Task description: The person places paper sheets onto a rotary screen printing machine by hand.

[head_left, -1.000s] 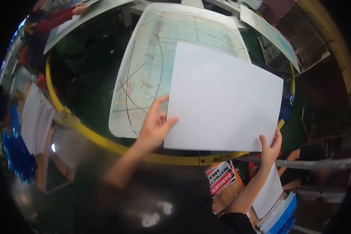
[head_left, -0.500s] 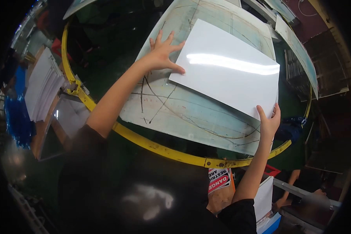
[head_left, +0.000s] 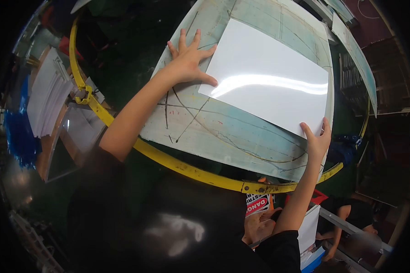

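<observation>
A glossy white sheet [head_left: 269,59] lies at a slant on a pale, stained board [head_left: 200,123] marked with dark curved lines. At the sheet's left edge my left hand [head_left: 187,61] rests with its fingers spread over the board, its thumb touching the sheet's near left corner. My right hand [head_left: 318,139] grips the near right corner, thumb on the near edge and fingers along the right edge. A bright strip of reflected light crosses the sheet.
A yellow curved rail [head_left: 191,175] runs around the board. On the left stand a stack of white sheets [head_left: 48,102] and blue strips [head_left: 20,136]. A danger sign [head_left: 258,204] is below. Another person's arm [head_left: 339,232] shows at lower right; another pale board [head_left: 357,59] stands at right.
The sheet's near right side has come down closer to the board, and its reflection has slid lower and curved. Both hands stay at its edges. The other person at lower right has shifted.
</observation>
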### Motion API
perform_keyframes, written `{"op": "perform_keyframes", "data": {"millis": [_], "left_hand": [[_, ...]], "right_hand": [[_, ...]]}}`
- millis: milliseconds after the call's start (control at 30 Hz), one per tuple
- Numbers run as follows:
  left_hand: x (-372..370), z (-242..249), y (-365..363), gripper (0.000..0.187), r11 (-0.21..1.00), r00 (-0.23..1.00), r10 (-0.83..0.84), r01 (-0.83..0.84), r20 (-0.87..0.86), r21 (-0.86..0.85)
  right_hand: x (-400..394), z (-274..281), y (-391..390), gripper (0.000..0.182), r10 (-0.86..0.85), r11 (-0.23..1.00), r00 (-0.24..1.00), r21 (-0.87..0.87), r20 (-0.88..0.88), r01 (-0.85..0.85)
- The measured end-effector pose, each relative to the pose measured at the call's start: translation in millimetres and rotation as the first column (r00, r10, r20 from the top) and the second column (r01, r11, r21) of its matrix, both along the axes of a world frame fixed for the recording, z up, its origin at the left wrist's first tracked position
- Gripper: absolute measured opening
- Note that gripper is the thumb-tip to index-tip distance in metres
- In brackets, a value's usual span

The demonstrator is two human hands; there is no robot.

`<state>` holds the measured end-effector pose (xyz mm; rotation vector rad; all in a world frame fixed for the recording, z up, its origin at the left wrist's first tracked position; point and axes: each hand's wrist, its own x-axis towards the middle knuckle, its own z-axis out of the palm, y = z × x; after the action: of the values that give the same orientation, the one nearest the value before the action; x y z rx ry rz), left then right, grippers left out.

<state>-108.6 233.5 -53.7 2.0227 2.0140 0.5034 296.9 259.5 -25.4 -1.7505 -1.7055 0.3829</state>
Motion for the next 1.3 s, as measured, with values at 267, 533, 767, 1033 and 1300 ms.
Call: {"op": "perform_keyframes", "data": {"millis": [267, 533, 767, 1033, 1300], "left_hand": [[2.0, 2.0, -1.6, 0.103, 0.999, 1.000, 0.026, -0.027, -0.017, -0.039], [13.9, 15.2, -9.5, 0.094, 0.995, 0.980, 0.092, -0.099, -0.176, -0.033], [15.8, 16.8, -9.1, 0.092, 0.994, 0.976, 0.100, -0.108, -0.195, -0.032], [16.8, 19.3, -8.2, 0.087, 0.997, 0.971, 0.069, -0.077, -0.228, -0.025], [41.2, 51.2, -3.8, 0.088, 0.975, 0.884, 0.045, -0.140, -0.466, -0.173]], "right_hand": [[1.6, -7.7, 7.0, 0.082, 0.014, 0.999, 1.000, -0.041, -0.001, -0.015], [0.8, -11.7, 10.7, 0.084, 0.016, 0.997, 1.000, -0.071, 0.002, -0.016], [0.2, -9.9, 12.6, 0.084, 0.021, 0.996, 1.000, -0.090, -0.008, -0.022], [1.4, -23.3, 8.8, 0.070, -0.059, 0.992, 0.900, 0.128, 0.433, 0.003], [9.6, -13.7, 2.1, 0.041, 0.381, 0.924, 0.879, -0.092, 0.286, -0.370]]}}
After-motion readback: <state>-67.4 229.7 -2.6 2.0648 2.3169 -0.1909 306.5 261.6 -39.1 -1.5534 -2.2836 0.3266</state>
